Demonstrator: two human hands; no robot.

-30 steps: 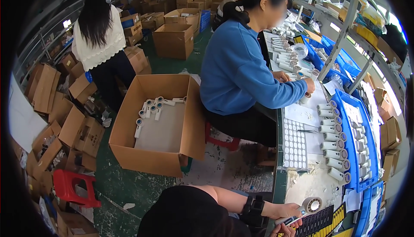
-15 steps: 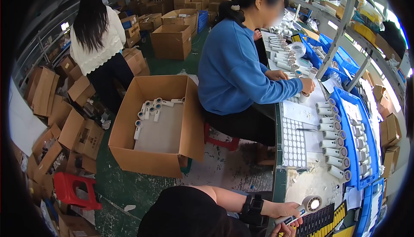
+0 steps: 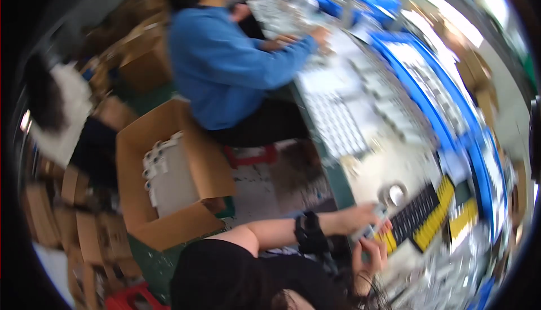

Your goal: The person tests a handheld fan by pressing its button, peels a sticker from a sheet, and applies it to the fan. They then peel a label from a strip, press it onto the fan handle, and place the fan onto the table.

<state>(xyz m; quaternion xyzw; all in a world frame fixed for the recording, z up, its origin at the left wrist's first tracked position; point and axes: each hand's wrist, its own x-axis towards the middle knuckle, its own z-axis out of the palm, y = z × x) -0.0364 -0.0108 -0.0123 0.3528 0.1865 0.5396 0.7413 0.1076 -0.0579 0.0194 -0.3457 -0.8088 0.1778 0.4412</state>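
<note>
Over the near end of the workbench, a white handheld fan (image 3: 395,194) with a round head and a straight handle is held at a slant. My left hand (image 3: 359,218), with a black device strapped at the wrist, is closed round its handle. Just below, my right hand (image 3: 369,256) has its fingers curled against the lower end of the handle; blur softens the exact contact. Beside and partly under the fan lies a black sheet of small strips (image 3: 414,214), bordered by a yellow strip sheet (image 3: 434,220).
A co-worker in a blue sweater (image 3: 220,67) works farther along the bench (image 3: 389,163). Rows of white fans and a sheet of round white pieces (image 3: 332,124) lie there. Blue trays (image 3: 414,84) line the right. An open carton (image 3: 208,152) holding fans stands left; clear plastic bags (image 3: 434,270) lie near.
My view has swung to the right and blurred, so the bench and co-worker sit farther left. The fan stays in my hands; plastic bags have come into view at the lower right.
</note>
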